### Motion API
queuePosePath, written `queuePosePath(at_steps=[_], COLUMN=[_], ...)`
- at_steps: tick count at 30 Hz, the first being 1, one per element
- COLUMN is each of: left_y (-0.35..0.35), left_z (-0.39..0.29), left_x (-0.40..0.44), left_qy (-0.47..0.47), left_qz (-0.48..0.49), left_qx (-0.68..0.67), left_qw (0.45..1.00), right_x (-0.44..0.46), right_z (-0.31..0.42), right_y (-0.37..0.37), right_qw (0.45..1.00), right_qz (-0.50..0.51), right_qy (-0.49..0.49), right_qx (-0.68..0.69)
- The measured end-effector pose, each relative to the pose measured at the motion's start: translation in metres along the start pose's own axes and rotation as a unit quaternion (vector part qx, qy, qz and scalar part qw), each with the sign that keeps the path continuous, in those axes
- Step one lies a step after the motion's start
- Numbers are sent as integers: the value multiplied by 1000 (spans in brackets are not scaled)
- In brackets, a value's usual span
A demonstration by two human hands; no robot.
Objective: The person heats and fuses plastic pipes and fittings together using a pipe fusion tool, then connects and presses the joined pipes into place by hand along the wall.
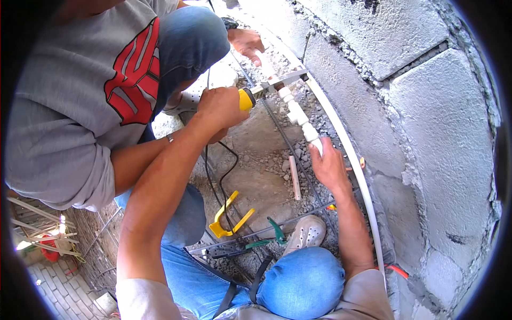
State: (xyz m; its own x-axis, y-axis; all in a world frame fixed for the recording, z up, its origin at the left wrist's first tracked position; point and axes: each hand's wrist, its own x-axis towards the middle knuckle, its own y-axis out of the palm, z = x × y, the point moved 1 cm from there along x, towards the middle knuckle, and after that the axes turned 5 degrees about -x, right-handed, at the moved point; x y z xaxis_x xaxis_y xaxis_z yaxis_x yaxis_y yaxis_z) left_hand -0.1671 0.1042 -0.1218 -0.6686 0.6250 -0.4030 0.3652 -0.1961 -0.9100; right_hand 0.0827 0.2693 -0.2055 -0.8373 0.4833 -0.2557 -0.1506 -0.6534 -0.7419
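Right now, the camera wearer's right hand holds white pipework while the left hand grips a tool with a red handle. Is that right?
The handle is yellow, not red, as the head view shows; the left hand grips it, and the right hand holds white pipework.

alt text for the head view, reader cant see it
A person's left hand grips a yellow-handled tool and their right hand holds jointed white piping beside a grey block wall. Opposite, a co-worker's hand holds more white pipe.
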Motion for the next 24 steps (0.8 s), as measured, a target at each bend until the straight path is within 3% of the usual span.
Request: queuePosePath(at_steps=[24], left_y=[7], left_z=[-5], left_x=[2], left_qy=[-16], left_qz=[1], left_qx=[-2], left_qw=[1000], right_x=[13], right_z=[-12], right_y=[-3], right_qw=[999], right_qz=[8], right_qy=[-49], right_qx=[22])
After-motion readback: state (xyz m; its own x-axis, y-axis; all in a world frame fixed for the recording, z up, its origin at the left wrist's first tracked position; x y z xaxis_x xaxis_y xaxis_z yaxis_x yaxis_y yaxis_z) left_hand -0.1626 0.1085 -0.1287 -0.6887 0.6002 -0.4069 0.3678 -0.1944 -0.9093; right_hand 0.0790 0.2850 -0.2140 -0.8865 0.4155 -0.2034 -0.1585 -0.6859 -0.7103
